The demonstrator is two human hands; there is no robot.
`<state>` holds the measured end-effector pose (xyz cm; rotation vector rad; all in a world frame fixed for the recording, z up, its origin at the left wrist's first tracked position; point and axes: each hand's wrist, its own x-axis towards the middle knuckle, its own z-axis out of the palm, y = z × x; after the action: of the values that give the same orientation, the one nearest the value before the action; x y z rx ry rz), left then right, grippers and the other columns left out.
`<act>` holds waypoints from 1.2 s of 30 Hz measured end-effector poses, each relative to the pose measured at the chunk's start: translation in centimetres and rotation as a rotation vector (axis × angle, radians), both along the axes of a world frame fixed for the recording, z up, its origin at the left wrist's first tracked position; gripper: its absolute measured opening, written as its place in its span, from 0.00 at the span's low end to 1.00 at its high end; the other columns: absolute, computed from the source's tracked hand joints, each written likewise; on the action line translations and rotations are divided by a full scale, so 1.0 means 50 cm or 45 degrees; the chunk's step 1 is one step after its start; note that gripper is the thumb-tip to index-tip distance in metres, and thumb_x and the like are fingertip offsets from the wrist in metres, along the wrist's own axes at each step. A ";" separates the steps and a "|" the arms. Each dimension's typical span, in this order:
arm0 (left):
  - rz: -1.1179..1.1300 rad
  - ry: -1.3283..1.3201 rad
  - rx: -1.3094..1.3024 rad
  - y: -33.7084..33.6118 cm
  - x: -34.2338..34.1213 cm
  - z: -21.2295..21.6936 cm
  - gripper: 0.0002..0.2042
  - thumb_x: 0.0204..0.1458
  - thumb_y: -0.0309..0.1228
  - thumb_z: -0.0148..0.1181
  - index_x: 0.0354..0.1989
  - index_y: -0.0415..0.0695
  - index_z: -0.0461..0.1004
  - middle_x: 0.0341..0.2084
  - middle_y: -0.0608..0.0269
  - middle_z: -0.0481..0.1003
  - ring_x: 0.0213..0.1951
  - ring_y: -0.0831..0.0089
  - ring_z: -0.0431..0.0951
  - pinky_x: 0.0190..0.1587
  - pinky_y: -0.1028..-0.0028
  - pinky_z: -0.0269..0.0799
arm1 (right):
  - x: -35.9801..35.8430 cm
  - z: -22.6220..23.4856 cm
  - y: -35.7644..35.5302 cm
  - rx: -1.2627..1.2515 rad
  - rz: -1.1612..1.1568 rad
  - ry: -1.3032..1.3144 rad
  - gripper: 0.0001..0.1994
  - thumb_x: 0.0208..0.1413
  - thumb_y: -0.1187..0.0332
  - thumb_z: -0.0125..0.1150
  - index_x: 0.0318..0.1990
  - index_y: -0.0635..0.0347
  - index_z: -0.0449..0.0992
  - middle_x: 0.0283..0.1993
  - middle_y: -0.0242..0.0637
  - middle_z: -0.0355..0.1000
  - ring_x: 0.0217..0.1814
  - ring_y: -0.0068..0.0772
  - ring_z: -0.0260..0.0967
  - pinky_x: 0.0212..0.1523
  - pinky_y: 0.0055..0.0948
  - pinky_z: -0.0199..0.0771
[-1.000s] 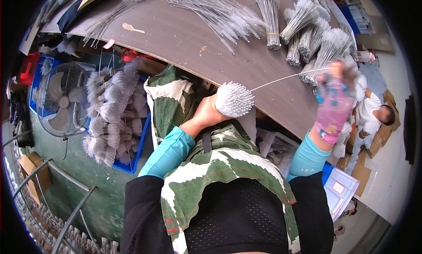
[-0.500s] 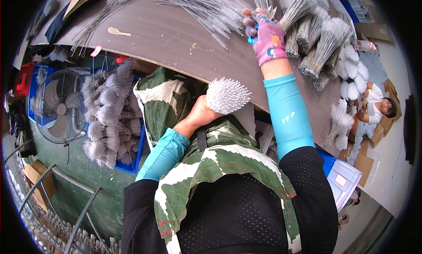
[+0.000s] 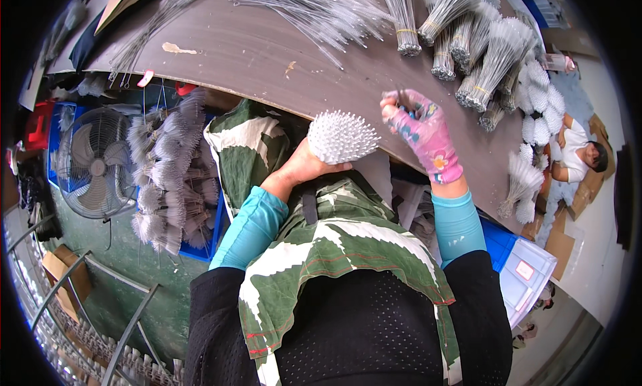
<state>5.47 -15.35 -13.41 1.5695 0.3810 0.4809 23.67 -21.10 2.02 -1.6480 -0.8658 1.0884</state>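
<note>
The left hand (image 3: 304, 167), bare, curls its fingers round the underside of a white spiky ball (image 3: 342, 136), a domed head bristling with short stiff tips, held just off the near edge of the brown workbench (image 3: 254, 52). The right hand (image 3: 421, 129) wears a pink knit glove with a flower print; its fingertips are pinched together on one thin grey wire (image 3: 400, 98) above the bench, just right of the ball. Loose wires (image 3: 321, 12) fan out across the far bench, and at least seven banded wire bundles (image 3: 468, 45) lie at its right end. Left of the bench, a blue crate (image 3: 200, 245) holds many grey tufted stems (image 3: 167, 179). A round metal fan (image 3: 97, 162) stands beyond that crate. Right of the bench, a person (image 3: 580, 153) sits on the floor.
</note>
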 end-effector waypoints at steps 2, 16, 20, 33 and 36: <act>-0.043 -0.012 -0.127 0.006 -0.006 0.017 0.32 0.34 0.29 0.72 0.53 0.42 0.67 0.51 0.60 0.69 0.55 0.68 0.65 0.60 0.69 0.55 | -0.009 0.001 -0.013 -0.015 0.030 -0.011 0.06 0.51 0.77 0.59 0.38 0.65 0.74 0.34 0.31 0.72 0.36 0.15 0.67 0.38 0.17 0.68; -0.196 -0.124 -0.289 0.017 -0.010 0.043 0.29 0.34 0.25 0.70 0.51 0.42 0.69 0.51 0.62 0.69 0.55 0.68 0.64 0.61 0.70 0.54 | -0.048 0.009 -0.018 0.107 0.595 -1.116 0.15 0.37 0.76 0.64 0.38 0.62 0.74 0.34 0.40 0.68 0.35 0.43 0.69 0.36 0.33 0.70; -0.217 -0.152 -0.406 0.014 -0.012 0.048 0.27 0.36 0.24 0.68 0.50 0.43 0.71 0.51 0.63 0.70 0.54 0.68 0.65 0.59 0.70 0.56 | -0.054 0.009 -0.014 0.011 0.638 -1.129 0.14 0.37 0.71 0.64 0.36 0.58 0.75 0.35 0.41 0.69 0.38 0.46 0.69 0.38 0.37 0.70; -0.094 -0.025 -0.444 -0.001 -0.011 0.011 0.29 0.32 0.29 0.74 0.48 0.40 0.71 0.44 0.64 0.73 0.47 0.75 0.70 0.54 0.73 0.62 | -0.055 0.035 -0.034 0.286 0.164 -0.814 0.08 0.51 0.76 0.56 0.39 0.63 0.70 0.32 0.35 0.66 0.32 0.28 0.66 0.35 0.26 0.68; -0.053 0.005 -0.285 -0.002 -0.012 0.018 0.28 0.33 0.29 0.73 0.48 0.40 0.71 0.44 0.63 0.73 0.48 0.75 0.70 0.54 0.73 0.62 | -0.038 0.075 -0.023 0.313 -0.067 -0.464 0.06 0.54 0.76 0.55 0.39 0.65 0.70 0.32 0.32 0.68 0.30 0.23 0.66 0.33 0.22 0.68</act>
<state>4.85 -15.44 -12.52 1.3590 0.3910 0.3889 21.74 -22.26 5.79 -1.6725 -1.1339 0.6234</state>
